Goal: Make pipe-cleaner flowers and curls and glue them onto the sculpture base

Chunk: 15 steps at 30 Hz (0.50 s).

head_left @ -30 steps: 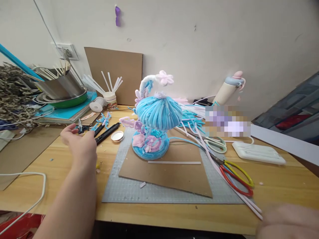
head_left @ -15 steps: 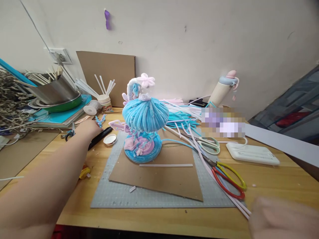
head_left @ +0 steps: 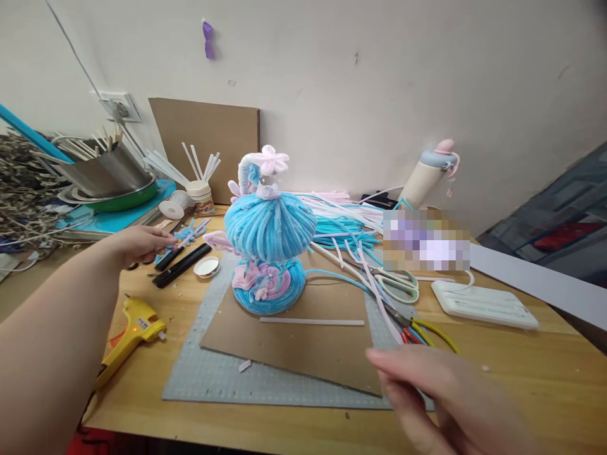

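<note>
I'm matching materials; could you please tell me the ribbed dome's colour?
The ribbed dome is light blue, shown best in the head view.

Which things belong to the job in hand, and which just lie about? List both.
Likely the job's: fuzzy blue model, small blue-and-pink piece by the left hand, yellow glue gun, blue strands.

Likely just lying about: bottle, metal pot, dried plants.

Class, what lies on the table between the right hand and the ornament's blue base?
In the head view, cardboard with a white strip on it lies between the right hand and the blue base.
</note>
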Tool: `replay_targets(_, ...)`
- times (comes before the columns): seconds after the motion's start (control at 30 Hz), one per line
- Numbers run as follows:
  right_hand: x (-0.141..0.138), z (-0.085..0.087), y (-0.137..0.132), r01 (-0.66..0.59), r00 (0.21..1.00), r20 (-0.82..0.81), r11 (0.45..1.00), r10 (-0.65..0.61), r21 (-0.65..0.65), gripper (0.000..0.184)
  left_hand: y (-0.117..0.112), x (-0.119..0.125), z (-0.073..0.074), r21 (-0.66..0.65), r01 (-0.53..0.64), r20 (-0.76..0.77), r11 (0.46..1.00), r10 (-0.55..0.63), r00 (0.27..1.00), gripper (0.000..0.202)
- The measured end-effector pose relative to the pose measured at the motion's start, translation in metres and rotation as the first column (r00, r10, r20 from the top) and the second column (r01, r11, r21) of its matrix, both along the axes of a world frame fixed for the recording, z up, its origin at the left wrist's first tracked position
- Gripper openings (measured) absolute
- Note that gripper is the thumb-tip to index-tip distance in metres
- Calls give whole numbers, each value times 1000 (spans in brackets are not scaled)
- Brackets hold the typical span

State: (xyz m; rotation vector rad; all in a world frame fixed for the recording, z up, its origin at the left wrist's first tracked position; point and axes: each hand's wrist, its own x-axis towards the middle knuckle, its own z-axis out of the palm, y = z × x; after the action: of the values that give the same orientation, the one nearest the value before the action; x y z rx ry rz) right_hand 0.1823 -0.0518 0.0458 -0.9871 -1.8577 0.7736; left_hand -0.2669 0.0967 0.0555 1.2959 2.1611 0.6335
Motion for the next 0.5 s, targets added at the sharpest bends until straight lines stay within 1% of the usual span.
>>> replay_targets(0.03, -6, -3, 2, -41, 999, 28, 996, 43, -75, 28, -13, 12, 7, -45, 54, 53, 998, -52, 997, 26)
replay_targets(0.07, -13, -7, 3, -93, 994, 43, 980, 102, -177, 26, -29, 28, 13, -108, 148, 134, 983, -133, 982, 29)
replay_targets(0.1, -21, -12, 4, -176, 980, 37, 939, 195, -294, 24, -47, 48, 17, -149, 330, 279, 932, -281, 918, 29)
replay_targets(0.13, -29, -17, 6, -254, 961, -8, 877, 275, -407, 24, -66, 72, 19, -169, 470, 389, 866, -380, 839, 28)
replay_targets(0.17, -36, -23, 7, -314, 945, -84, 810, 316, -495, 30, -86, 99, 17, -146, 556, 480, 819, -433, 763, 25)
replay_targets(0.2, -43, -29, 7, -367, 929, -180, 749, 324, -552, 43, -104, 126, 13, -117, 597, 555, 794, -446, 702, 20)
replay_targets(0.23, -49, -34, 8, -420, 908, -273, 702, 319, -575, 49, -121, 152, 5, -100, 607, 609, 788, -435, 664, 16)
replay_targets(0.27, -54, -38, 8, -451, 891, -341, 679, 300, -580, 45, -136, 176, -4, -82, 599, 652, 797, -411, 636, 15)
replay_targets(0.3, -56, -42, 8, -466, 879, -387, 670, 278, -578, 36, -147, 196, -14, -66, 585, 693, 809, -384, 610, 17)
replay_targets(0.33, -58, -44, 8, -466, 875, -412, 668, 253, -580, 24, -155, 210, -23, -55, 567, 735, 822, -351, 580, 20)
replay_targets(0.37, -58, -46, 7, -459, 876, -426, 662, 226, -592, 17, -160, 220, -30, -61, 547, 765, 835, -313, 563, 23)
replay_targets(0.4, -58, -48, 7, -450, 879, -434, 648, 198, -614, 19, -160, 223, -34, -60, 536, 767, 842, -305, 565, 23)
replay_targets(0.43, -57, -49, 7, -439, 882, -441, 629, 165, -642, 22, -157, 220, -36, -49, 522, 743, 852, -319, 589, 23)
replay_targets(0.47, -55, -50, 8, -425, 886, -446, 607, 126, -672, 25, -150, 211, -34, -29, 494, 683, 869, -344, 645, 23)
replay_targets(0.5, -54, -50, 9, -404, 890, -448, 592, 80, -697, 28, -140, 197, -29, 27, 427, 585, 904, -361, 726, 24)
